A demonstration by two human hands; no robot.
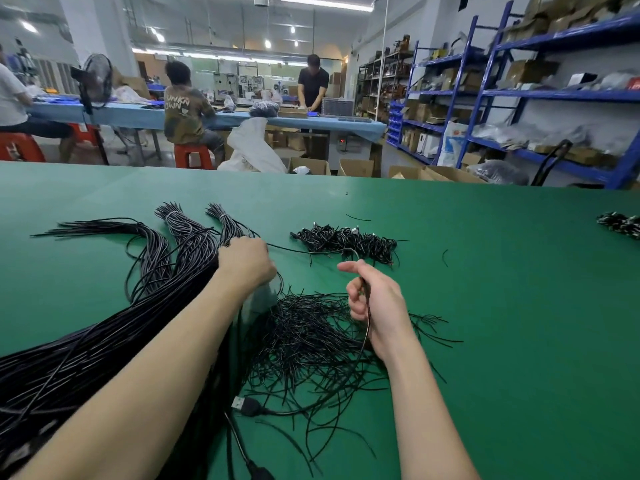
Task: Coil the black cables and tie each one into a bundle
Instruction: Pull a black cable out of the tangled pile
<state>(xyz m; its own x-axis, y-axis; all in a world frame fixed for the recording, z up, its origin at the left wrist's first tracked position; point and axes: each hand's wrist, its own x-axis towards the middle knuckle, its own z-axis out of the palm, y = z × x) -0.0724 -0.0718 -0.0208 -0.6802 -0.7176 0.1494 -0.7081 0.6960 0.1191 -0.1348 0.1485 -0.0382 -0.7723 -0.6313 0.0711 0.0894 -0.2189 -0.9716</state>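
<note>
Presently, one black cable (311, 251) is drawn out from the long cable stock (104, 334) on the green bench (485, 306).
The cable is pinched in the right hand (372, 299), fingers curled round it; the left hand (246, 263) grips the stock, well apart. Coiling appears not yet begun; looping the free length, USB plug (246, 406) included, is judged next, then binding with a tie (311, 341). Finished bundles (346, 241) lie beyond. Readable writing: "UNKN OWN" on a distant shirt (185, 110).

At the frame's right you see blue metal shelving racks (540, 95); upper centre, a long blue-covered worktable (145, 116) under bright ceiling strip lights (325, 3).
</note>
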